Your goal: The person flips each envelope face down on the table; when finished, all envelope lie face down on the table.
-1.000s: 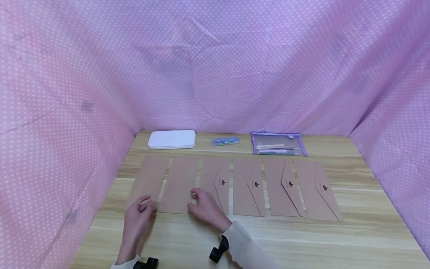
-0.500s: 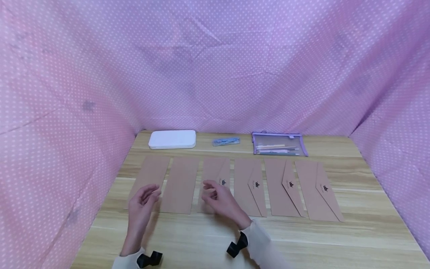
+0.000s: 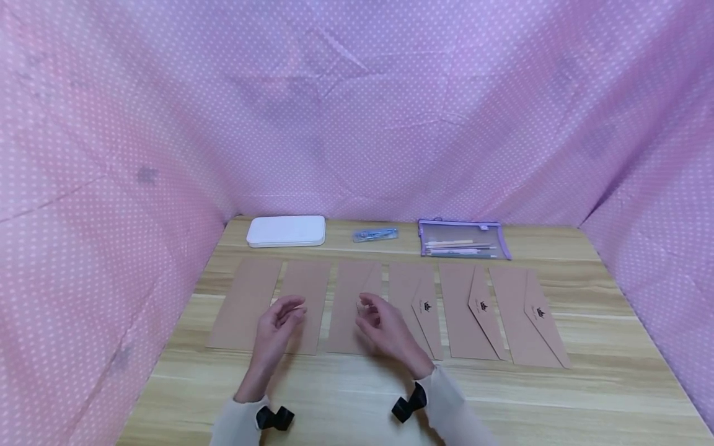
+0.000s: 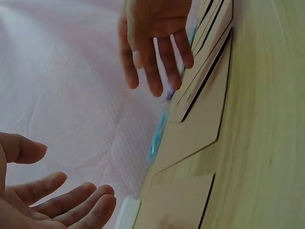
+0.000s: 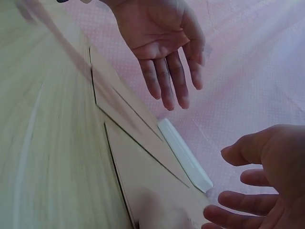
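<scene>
In the head view several brown paper envelopes lie in a row on the wooden table. My left hand (image 3: 277,327) hovers over the second envelope from the left (image 3: 308,277), a plain one, its fingers loosely bent and holding nothing. Over the third envelope (image 3: 347,282) is my right hand (image 3: 386,325), also empty, covering its flap print. The two hands face each other with a gap between. Both wrist views show relaxed, spread fingers: the left hand (image 4: 62,205) at lower left in its own view, the right hand (image 5: 262,181) at lower right in its own.
Behind the row are a white flat case (image 3: 286,231), a small clear packet with blue contents (image 3: 375,235) and a purple zip pouch (image 3: 464,229) holding pencils. Envelopes with crown-printed flaps (image 3: 484,319) continue rightward. A pink dotted curtain (image 3: 357,124) encloses the table (image 3: 558,402).
Both hands have lifted and shifted right: the left from the first envelope to above the second, the right from the second envelope's edge to above the third. The envelopes stay in their row.
</scene>
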`<state>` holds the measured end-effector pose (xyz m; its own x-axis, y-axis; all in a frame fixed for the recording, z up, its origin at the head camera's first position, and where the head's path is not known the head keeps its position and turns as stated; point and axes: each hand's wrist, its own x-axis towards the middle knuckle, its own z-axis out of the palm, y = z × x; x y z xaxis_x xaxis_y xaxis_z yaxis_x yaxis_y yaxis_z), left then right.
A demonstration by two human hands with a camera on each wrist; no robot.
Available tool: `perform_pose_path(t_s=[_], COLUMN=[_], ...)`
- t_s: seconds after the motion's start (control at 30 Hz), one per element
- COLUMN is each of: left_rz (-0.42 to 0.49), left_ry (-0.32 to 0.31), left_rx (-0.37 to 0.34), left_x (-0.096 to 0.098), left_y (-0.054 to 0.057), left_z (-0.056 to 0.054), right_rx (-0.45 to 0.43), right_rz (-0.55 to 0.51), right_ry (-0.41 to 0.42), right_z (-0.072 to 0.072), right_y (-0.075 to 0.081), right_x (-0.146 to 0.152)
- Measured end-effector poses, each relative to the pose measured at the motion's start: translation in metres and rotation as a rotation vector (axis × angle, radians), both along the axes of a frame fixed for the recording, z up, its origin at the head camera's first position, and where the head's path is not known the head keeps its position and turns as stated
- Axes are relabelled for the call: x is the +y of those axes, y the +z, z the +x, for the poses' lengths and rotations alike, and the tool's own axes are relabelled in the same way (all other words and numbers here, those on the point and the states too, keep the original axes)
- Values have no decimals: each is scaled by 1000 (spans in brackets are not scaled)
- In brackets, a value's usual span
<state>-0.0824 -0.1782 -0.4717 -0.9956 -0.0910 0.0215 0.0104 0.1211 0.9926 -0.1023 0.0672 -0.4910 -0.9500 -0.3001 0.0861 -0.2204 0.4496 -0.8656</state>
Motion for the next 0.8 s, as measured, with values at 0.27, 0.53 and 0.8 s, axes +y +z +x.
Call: perform_pose_path(t_s=[0.27,0.53,0.8], left_rz=[27,71,97], left_ry=[-102,-212,-262], left_rx=[-82,-106,-142], left_x=[21,30,34], left_y=[-17,-24,-28], left_z=[-13,-15,-17], right_rx=[153,280,193], right_rz=[198,348,480], right_ry=[-56,24,145], right_z=[-1,-2,-2], right_y=[-12,-22,-30], right_x=[12,26,30])
